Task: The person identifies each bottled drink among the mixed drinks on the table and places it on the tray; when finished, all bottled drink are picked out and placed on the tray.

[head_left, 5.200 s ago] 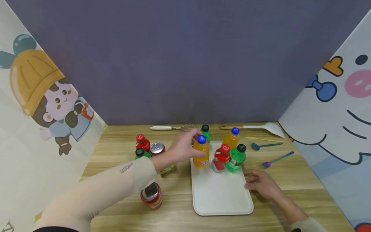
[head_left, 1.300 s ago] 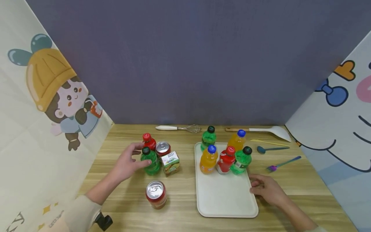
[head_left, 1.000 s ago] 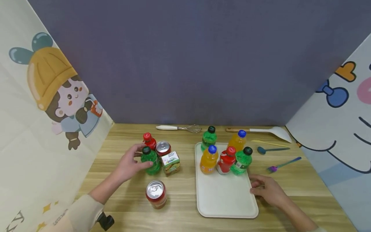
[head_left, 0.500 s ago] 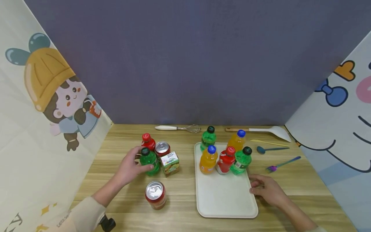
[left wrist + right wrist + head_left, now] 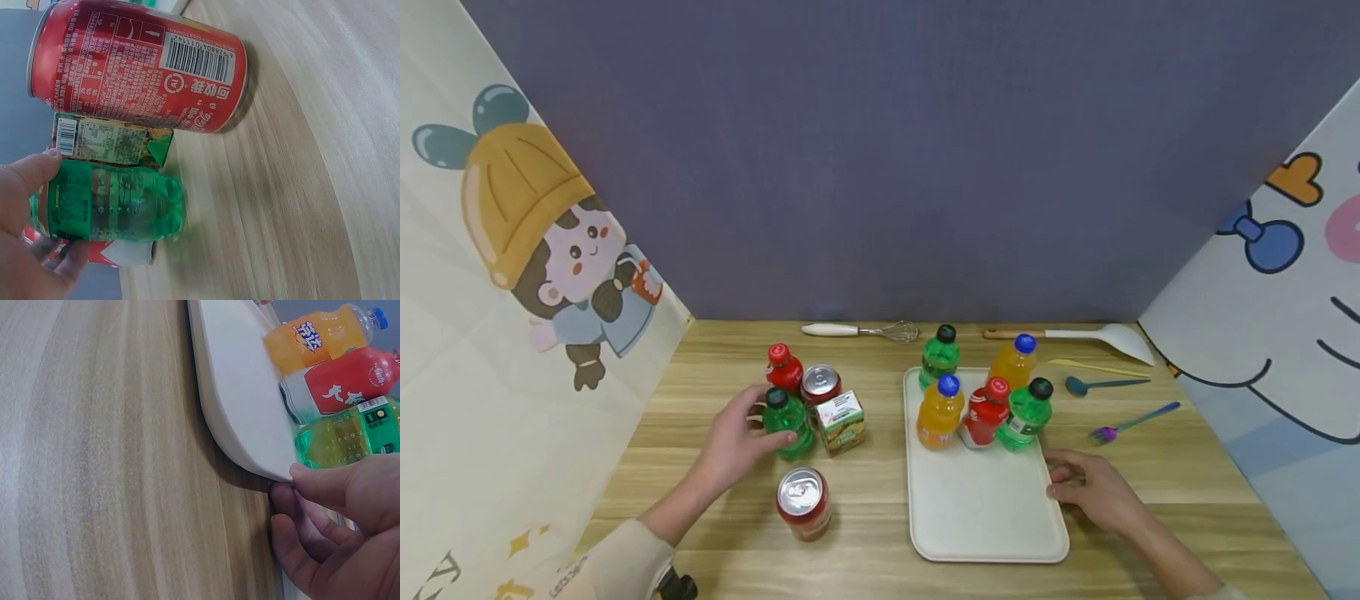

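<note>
Green plastic bottle (image 5: 787, 421): my left hand (image 5: 733, 437) wrapped it for lifting, while my right hand (image 5: 1090, 492) pinched the near-right rim of the white plastic tray (image 5: 977, 508), steadying it.

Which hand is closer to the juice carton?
Left. The left hand grips the green bottle right beside the juice carton; the right hand holds the tray's far edge.

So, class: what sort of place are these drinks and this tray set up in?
Probably a staged tabletop booth, not a kitchen: a wooden table boxed in by a plain grey backdrop and cartoon-printed side panels.
</note>
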Available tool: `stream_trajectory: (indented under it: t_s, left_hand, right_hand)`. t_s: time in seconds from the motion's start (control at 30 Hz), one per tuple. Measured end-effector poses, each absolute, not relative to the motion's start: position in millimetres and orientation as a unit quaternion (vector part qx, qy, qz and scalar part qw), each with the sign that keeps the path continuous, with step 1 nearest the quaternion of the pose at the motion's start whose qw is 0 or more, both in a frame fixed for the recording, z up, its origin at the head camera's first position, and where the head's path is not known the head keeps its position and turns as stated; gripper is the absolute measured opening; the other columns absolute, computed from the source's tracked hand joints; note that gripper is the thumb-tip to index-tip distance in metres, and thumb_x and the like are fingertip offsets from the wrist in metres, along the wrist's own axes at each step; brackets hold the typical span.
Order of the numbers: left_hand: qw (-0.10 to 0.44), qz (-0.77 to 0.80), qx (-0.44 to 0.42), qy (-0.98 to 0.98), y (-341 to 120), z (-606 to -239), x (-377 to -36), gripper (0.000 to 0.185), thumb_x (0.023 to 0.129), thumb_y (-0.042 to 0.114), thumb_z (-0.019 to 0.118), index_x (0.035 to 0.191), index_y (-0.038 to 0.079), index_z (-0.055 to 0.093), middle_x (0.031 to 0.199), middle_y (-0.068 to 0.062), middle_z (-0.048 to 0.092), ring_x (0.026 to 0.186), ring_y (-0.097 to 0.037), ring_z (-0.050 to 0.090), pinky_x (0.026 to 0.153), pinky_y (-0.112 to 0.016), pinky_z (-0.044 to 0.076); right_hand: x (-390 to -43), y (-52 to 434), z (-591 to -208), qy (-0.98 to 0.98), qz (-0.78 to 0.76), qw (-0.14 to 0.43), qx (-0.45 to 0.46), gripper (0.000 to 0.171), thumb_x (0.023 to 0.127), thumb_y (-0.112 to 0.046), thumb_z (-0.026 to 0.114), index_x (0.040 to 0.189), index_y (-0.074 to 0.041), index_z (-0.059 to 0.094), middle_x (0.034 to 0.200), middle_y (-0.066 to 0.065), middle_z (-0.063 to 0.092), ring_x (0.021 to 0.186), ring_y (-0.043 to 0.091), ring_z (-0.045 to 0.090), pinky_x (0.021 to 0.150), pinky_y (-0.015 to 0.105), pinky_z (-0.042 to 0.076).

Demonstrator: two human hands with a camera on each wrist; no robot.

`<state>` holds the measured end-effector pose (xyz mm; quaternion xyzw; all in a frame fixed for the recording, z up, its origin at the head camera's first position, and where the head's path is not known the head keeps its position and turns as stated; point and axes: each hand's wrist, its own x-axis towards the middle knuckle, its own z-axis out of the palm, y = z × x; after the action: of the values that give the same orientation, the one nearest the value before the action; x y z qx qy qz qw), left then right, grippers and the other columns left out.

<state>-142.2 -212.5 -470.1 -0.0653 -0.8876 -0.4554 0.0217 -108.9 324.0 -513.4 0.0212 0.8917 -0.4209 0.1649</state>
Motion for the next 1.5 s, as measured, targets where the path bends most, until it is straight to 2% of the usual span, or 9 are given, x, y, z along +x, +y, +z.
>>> stream_trajectory:
  t_s: [0.2, 0.43, 0.57, 0.9, 1.23, 1.5]
  left_hand:
    - [0.026, -0.448, -0.073, -0.891, -213.9, -470.0, -140.2, 0.069, 0.078, 0.019, 0.091, 0.138, 0.008, 0.057, 0.129, -0.013, 0.064, 0.115, -0.034, 0.063, 0.089, -0.047, 0.06]
    - [0.033, -0.45, -0.07, -0.89, -215.1, -472.6, -140.3, 0.071, 0.078, 0.017, 0.091, 0.138, 0.006, 0.055, 0.133, -0.016, 0.061, 0.12, -0.039, 0.062, 0.098, -0.054, 0.056]
    - [0.03, -0.464, -0.069, -0.883, -215.7, -472.8, -140.9, 0.07, 0.078, 0.015, 0.09, 0.137, 0.006, 0.054, 0.134, -0.017, 0.059, 0.122, -0.042, 0.061, 0.097, -0.055, 0.056]
    - [0.012, -0.478, -0.084, -0.874, -216.1, -472.7, -140.8, 0.07, 0.081, 0.017, 0.088, 0.142, 0.011, 0.054, 0.137, -0.016, 0.062, 0.126, -0.04, 0.061, 0.098, -0.053, 0.056]
    - [0.013, -0.464, -0.074, -0.883, -216.1, -473.8, -141.9, 0.068, 0.081, 0.021, 0.089, 0.14, 0.01, 0.057, 0.138, -0.014, 0.062, 0.123, -0.042, 0.062, 0.096, -0.052, 0.057]
    - [0.012, -0.463, -0.057, -0.884, -218.7, -470.3, -142.2, 0.07, 0.08, 0.022, 0.09, 0.139, 0.006, 0.055, 0.134, -0.019, 0.062, 0.119, -0.041, 0.064, 0.097, -0.053, 0.057]
  right_hand:
    - [-108.1, 323.6, -512.6, 0.892, -0.421, 0.163, 0.022, 0.06, 0.088, -0.01, 0.079, 0.142, 0.004, 0.056, 0.101, 0.01, 0.069, 0.078, 0.018, 0.065, 0.058, 0.033, 0.057]
    - [-108.2, 324.1, -513.9, 0.895, -0.415, 0.161, 0.012, 0.061, 0.087, -0.009, 0.079, 0.141, 0.004, 0.056, 0.1, 0.01, 0.069, 0.076, 0.017, 0.065, 0.057, 0.031, 0.056]
    - [-108.4, 324.8, -513.7, 0.899, -0.409, 0.159, 0.005, 0.06, 0.088, -0.011, 0.08, 0.141, 0.004, 0.056, 0.1, 0.008, 0.069, 0.076, 0.016, 0.064, 0.057, 0.03, 0.055]
    - [-108.4, 326.9, -512.1, 0.899, -0.409, 0.156, 0.003, 0.06, 0.088, -0.011, 0.08, 0.141, 0.004, 0.056, 0.101, 0.009, 0.069, 0.078, 0.017, 0.065, 0.059, 0.03, 0.056]
    - [-107.3, 324.8, -512.2, 0.891, -0.428, 0.151, -0.005, 0.06, 0.088, -0.009, 0.079, 0.14, 0.006, 0.055, 0.101, 0.011, 0.07, 0.075, 0.015, 0.066, 0.057, 0.031, 0.056]
    - [-108.3, 324.2, -513.0, 0.892, -0.424, 0.158, 0.008, 0.061, 0.087, -0.01, 0.08, 0.141, 0.004, 0.056, 0.101, 0.011, 0.069, 0.076, 0.017, 0.065, 0.057, 0.032, 0.056]
